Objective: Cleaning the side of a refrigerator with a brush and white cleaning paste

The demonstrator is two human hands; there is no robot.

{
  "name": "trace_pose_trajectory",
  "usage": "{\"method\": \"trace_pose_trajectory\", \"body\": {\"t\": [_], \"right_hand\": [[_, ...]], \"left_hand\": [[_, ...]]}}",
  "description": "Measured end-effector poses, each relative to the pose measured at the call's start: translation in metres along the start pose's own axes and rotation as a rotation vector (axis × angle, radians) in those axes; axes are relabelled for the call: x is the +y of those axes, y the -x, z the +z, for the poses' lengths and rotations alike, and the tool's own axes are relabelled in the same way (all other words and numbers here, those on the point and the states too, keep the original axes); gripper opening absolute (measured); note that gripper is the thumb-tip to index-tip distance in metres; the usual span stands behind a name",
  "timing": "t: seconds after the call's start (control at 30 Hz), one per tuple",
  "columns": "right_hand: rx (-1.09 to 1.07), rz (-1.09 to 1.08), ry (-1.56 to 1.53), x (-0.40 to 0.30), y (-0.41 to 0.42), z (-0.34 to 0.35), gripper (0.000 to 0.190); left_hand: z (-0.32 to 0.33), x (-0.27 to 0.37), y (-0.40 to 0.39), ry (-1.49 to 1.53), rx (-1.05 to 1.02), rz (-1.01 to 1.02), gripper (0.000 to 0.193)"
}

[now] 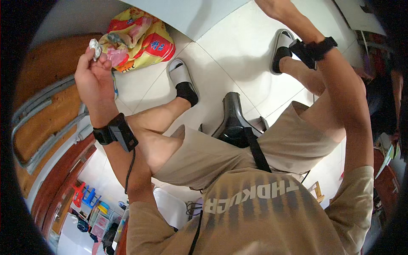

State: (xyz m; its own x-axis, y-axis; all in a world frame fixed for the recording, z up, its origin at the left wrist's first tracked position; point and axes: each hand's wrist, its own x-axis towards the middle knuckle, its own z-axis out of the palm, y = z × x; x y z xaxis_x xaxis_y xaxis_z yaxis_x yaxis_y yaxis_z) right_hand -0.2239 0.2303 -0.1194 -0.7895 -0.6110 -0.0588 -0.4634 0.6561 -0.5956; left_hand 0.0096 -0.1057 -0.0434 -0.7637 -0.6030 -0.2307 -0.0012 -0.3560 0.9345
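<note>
My left hand is raised at the upper left, palm up. Its thumb and fingertips pinch a crumpled white wad, perhaps tissue or thin plastic. Just beyond it, a yellow and red plastic bag with printing lies on the floor against a pale panel. Pink and clear crumpled plastic shows at the bag's near side. At the top right, my right hand is cut off by the picture's edge; its fingers are hidden, so its hold cannot be told.
A folded wooden board with grey metal tube legs stands at the left. A pale panel juts in at the top. A black plastic seat base is between my legs. Another person's arm shows at the far right.
</note>
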Motion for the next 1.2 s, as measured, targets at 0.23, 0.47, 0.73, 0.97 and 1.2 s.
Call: {"method": "trace_pose_trajectory", "body": {"t": [0.23, 0.47, 0.73, 0.97, 1.2], "right_hand": [[0.184, -0.161, -0.265, -0.058, 0.003, -0.03, 0.046], [0.053, -0.171, 0.022, 0.013, 0.008, 0.007, 0.048], [0.014, -0.009, -0.091, -0.024, 0.021, -0.013, 0.047], [0.064, -0.067, -0.138, -0.042, 0.014, -0.034, 0.043], [0.034, -0.073, -0.254, -0.051, 0.021, -0.038, 0.048]], "left_hand": [[0.014, -0.013, -0.007, 0.022, -0.01, -0.007, 0.012], [0.074, -0.038, 0.011, -0.121, -0.016, -0.018, 0.018], [0.13, -0.064, 0.046, -0.177, -0.135, -0.018, 0.016], [0.15, -0.059, 0.049, -0.41, -0.084, 0.236, 0.019], [0.167, -0.042, 0.043, -0.604, -0.002, 0.864, 0.02]]}}
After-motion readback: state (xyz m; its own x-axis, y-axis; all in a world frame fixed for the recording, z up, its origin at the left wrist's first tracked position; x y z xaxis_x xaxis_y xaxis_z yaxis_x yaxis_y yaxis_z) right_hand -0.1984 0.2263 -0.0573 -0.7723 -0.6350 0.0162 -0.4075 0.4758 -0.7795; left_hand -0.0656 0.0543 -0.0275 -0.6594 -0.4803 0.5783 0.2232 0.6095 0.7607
